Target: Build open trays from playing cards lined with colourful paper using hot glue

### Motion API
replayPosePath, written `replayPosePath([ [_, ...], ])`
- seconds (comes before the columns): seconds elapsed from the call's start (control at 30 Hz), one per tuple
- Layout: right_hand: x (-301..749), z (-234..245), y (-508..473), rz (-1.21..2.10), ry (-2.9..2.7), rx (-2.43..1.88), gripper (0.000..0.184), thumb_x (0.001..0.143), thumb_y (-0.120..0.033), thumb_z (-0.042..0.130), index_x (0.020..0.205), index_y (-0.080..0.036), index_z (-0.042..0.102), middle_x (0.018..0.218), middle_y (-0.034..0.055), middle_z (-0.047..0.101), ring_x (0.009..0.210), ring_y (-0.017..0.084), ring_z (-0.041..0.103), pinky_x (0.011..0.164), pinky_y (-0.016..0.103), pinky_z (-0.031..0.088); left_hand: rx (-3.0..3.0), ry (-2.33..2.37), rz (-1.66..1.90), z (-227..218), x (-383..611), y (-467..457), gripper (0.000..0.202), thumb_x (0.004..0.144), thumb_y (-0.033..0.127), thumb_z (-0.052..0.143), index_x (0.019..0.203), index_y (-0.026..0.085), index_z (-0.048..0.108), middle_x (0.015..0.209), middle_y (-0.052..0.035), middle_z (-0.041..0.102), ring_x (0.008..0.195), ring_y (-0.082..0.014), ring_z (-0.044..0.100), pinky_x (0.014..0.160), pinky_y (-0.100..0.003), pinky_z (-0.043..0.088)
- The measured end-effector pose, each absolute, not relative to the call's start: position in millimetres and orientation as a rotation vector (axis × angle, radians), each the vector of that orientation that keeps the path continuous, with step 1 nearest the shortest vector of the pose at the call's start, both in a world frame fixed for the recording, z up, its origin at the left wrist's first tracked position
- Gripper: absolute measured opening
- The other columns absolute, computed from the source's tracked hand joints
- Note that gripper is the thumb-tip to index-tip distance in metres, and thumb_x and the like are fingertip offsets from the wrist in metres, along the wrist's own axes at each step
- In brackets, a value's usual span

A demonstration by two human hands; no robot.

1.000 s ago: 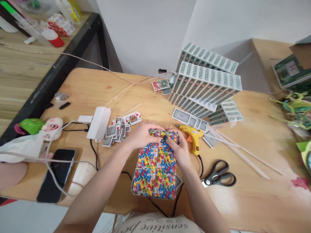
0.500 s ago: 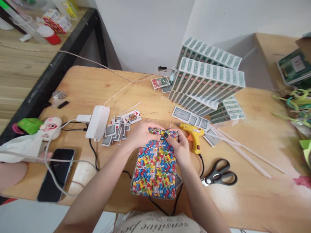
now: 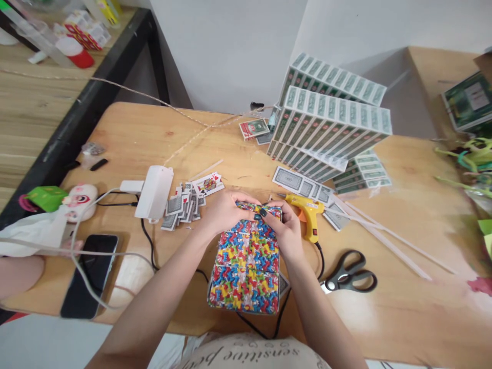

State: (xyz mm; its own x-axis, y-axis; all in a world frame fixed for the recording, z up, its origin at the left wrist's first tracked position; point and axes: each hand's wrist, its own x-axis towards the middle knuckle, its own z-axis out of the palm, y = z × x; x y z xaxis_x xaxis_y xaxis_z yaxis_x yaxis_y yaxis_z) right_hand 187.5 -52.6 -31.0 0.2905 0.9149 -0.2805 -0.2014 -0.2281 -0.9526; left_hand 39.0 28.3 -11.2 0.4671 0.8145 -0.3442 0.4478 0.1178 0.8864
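A box covered in a colourful dog pattern (image 3: 246,271) is held at its far end by both hands. My left hand (image 3: 234,210) wraps round the far left corner, thumb on top. My right hand (image 3: 286,228) grips the far right corner, its dark-nailed thumb lying on top close to the other thumb. The fingertips behind the far edge are hidden. Just right of the box lies a yellow glue gun (image 3: 309,212). Cut playing cards (image 3: 184,205) are heaped to its left, and a strip of grey-backed cards (image 3: 302,184) lies beyond the glue gun.
Stacked green card boxes (image 3: 334,123) stand at the back right. Black-handled scissors (image 3: 349,274) and clear glue sticks (image 3: 388,241) lie on the right. On the left are a white power strip (image 3: 155,192), a phone (image 3: 88,277) and cables; another person's arm (image 3: 19,277) rests at the edge.
Both hands keep their hold on the patterned box, which has barely moved. The camera view has shifted very slightly.
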Motion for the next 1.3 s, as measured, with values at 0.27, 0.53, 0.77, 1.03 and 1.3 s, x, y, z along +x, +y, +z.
replayPosePath([
  [0.27, 186, -31, -52, 1.246, -0.682, -1.396, 0.019, 0.068, -0.029, 0.070, 0.082, -0.022, 0.060, 0.071, -0.0041, 0.055, 0.060, 0.011, 0.046, 0.057, 0.024, 0.037, 1.501, 1.145, 0.390, -9, 40, 28, 0.024, 0.062, 0.020, 0.072, 0.086, 0.024, 0.074, 0.088, 0.0010, 0.074, 0.085, -0.0197, 0.066, 0.081, -0.034, 0.049],
  [0.53, 185, -31, -51, 1.244, -0.637, -1.341, 0.018, 0.065, -0.027, 0.072, 0.079, -0.022, 0.061, 0.071, -0.0045, 0.054, 0.061, 0.010, 0.045, 0.058, 0.024, 0.035, 1.512, 1.183, 0.388, -8, 38, 28, 0.023, 0.060, 0.022, 0.073, 0.083, 0.023, 0.073, 0.087, 0.0020, 0.074, 0.083, -0.0189, 0.065, 0.078, -0.031, 0.048],
  [0.77, 185, -36, -48, 1.236, -0.659, -1.321, 0.019, 0.065, -0.031, 0.073, 0.079, -0.023, 0.061, 0.072, -0.0032, 0.057, 0.062, 0.012, 0.048, 0.060, 0.026, 0.038, 1.469, 1.255, 0.354, -5, 41, 27, 0.030, 0.058, 0.021, 0.073, 0.088, 0.021, 0.074, 0.083, 0.0010, 0.074, 0.080, -0.0185, 0.065, 0.073, -0.028, 0.047],
  [1.03, 185, -39, -52, 1.251, -0.650, -1.331, 0.019, 0.066, -0.029, 0.073, 0.080, -0.024, 0.062, 0.069, -0.0045, 0.056, 0.060, 0.012, 0.047, 0.058, 0.025, 0.036, 1.483, 1.234, 0.370, -1, 41, 27, 0.025, 0.057, 0.019, 0.073, 0.082, 0.022, 0.074, 0.083, 0.0028, 0.073, 0.078, -0.0162, 0.065, 0.071, -0.026, 0.046],
  [1.3, 184, -39, -51, 1.239, -0.647, -1.326, 0.017, 0.066, -0.026, 0.073, 0.080, -0.023, 0.063, 0.072, -0.0038, 0.058, 0.062, 0.012, 0.048, 0.060, 0.025, 0.037, 1.493, 1.234, 0.360, 1, 41, 27, 0.026, 0.057, 0.017, 0.073, 0.082, 0.022, 0.075, 0.081, 0.0040, 0.074, 0.075, -0.0151, 0.064, 0.070, -0.025, 0.045],
])
